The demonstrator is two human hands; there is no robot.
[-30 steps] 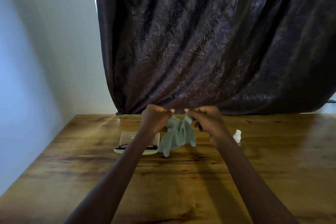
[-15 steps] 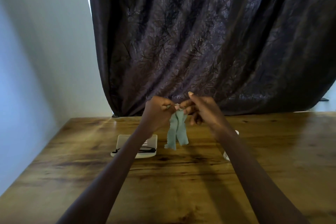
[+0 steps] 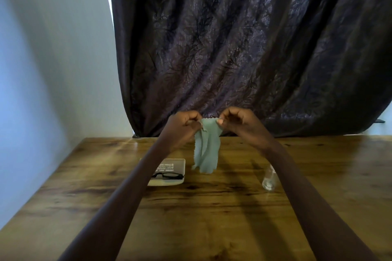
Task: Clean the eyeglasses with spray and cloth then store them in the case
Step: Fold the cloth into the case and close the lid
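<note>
Both hands hold a pale green cleaning cloth (image 3: 206,150) up above the wooden table (image 3: 212,218). My left hand (image 3: 183,126) pinches its top left corner and my right hand (image 3: 237,122) pinches the top right corner, so the cloth hangs down between them. Black-framed eyeglasses (image 3: 167,175) lie in an open white case (image 3: 170,170) on the table, partly hidden behind my left forearm. A small clear spray bottle (image 3: 269,178) stands to the right, partly behind my right forearm.
A dark patterned curtain (image 3: 244,48) hangs behind the table's far edge. A pale wall (image 3: 53,59) runs along the left side.
The two hands have moved apart a little at the cloth's top edge, and the cloth hangs wider than half a second ago. The case and bottle have not moved.
</note>
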